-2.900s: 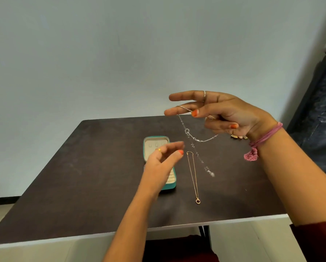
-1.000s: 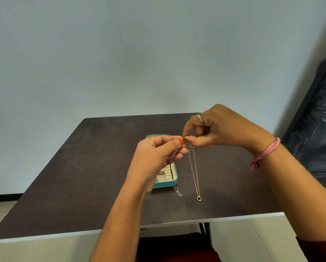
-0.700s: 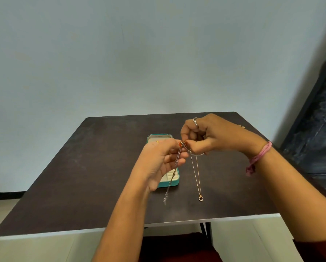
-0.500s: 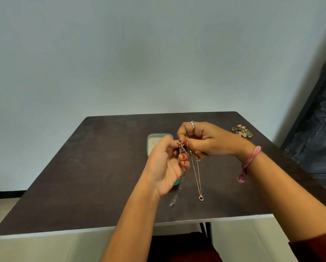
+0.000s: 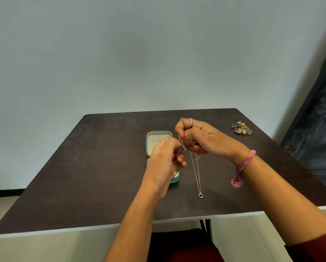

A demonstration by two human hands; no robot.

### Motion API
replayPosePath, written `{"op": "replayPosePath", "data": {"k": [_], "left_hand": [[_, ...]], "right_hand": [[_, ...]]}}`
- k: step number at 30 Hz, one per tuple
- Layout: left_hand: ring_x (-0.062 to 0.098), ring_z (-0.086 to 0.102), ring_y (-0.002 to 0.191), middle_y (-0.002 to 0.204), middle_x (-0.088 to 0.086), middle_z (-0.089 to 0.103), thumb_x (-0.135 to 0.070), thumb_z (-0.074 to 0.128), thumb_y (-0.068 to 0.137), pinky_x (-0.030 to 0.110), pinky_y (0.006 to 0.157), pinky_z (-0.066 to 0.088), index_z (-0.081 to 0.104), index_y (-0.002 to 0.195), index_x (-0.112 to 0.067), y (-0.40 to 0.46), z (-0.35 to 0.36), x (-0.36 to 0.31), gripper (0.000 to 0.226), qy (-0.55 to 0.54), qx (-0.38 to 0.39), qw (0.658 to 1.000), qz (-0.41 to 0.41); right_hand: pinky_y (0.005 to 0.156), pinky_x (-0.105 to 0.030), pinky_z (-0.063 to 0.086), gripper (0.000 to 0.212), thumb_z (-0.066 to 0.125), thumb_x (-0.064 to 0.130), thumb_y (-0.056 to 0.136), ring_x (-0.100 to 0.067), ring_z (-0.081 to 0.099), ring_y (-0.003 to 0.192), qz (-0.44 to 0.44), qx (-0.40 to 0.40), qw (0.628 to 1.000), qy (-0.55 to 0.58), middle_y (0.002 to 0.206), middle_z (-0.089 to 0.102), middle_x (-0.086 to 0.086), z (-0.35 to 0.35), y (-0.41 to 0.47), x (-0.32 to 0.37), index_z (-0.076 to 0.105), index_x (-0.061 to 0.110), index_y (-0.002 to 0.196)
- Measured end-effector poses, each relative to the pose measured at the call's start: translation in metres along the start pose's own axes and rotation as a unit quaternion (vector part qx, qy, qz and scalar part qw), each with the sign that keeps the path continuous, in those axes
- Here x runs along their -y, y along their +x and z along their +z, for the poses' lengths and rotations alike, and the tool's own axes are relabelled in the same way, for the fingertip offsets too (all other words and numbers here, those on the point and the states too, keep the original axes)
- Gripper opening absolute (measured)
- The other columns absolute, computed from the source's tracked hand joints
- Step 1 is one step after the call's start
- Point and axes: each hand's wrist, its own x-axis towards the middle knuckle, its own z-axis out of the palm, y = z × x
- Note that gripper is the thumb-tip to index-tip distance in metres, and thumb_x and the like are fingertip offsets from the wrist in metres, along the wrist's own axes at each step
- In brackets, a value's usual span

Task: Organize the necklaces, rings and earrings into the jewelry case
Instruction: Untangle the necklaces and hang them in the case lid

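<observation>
Both hands meet in the air over the dark surface (image 5: 86, 167), just above the right side of the open teal jewelry case (image 5: 150, 148). The left hand (image 5: 164, 163) has its fingers curled round a silver chain necklace (image 5: 183, 147). The right hand (image 5: 200, 139) pinches the top of the same chain between thumb and finger. So both hands are closed on it, and the chain is bunched up between them. A little of it hangs down by the left palm.

The case sits right under the left hand, a bit to the left and far side. Its long side runs from near to far. The lid half is at the far end, and the near half is mostly hidden by the left hand. The left hand is nearer to the case, so I think it should lower the chain in.

A thin gold necklace (image 5: 196, 174) lies flat just right of the case, also running near to far. A pile of earrings (image 5: 241, 127) waits at the far right.
</observation>
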Motion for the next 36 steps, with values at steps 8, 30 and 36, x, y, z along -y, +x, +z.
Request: {"op": "replayPosePath", "data": {"k": [8,30,36], "left_hand": [[0.006,0.043,0.056,0.076,0.002,0.055,-0.014,0.054,0.089,0.021,0.052,0.039,0.059,0.087,-0.011,0.002,-0.001,0.002,0.006,-0.179,-0.093,0.979,-0.004],[0.006,0.041,0.056,0.067,0.002,0.047,-0.006,0.066,0.073,0.015,0.049,0.039,0.058,0.071,-0.009,-0.002,-0.019,-0.016,0.009,-0.297,0.037,0.951,-0.079],[0.008,0.038,0.050,0.065,0.000,0.044,0.004,0.047,0.064,0.018,0.045,0.038,0.051,0.078,-0.011,-0.003,-0.019,-0.014,0.021,-0.289,0.056,0.955,-0.050]], "right_hand": [[0.041,-0.015,0.033,0.008,0.042,0.016,0.092,-0.002,0.036,0.046,-0.053,0.033,0.998,0.010,0.057,0.044,0.010,0.002,-0.003,-0.004,0.048,0.016,0.086],[0.064,-0.025,0.053,0.016,0.056,0.008,0.083,-0.012,0.063,0.065,-0.096,-0.073,0.978,0.170,0.073,0.070,-0.002,0.008,0.005,-0.012,0.062,0.020,0.073],[0.053,-0.019,0.041,0.014,0.059,0.010,0.072,-0.005,0.042,0.051,-0.038,-0.031,0.963,0.265,0.058,0.048,0.004,0.013,0.005,-0.012,0.059,0.024,0.068]]}}
